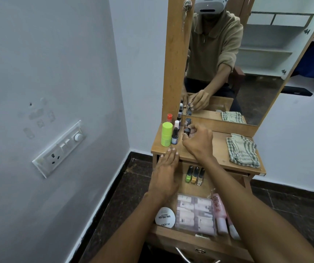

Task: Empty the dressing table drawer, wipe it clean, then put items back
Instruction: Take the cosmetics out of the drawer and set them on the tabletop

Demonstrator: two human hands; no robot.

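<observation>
Right hand grip pinches a small dark bottle, setting it on the bench beside the earlier row to clear the drawer. Left hand flat, fingers straight, steadying on bench edge. Drawer open near, polishes inside. Cloth waits right.

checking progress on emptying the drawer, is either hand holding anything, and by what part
The right hand pinches a small dark nail polish bottle near its cap, on the wooden tabletop. The left hand lies flat, holding nothing.
</observation>
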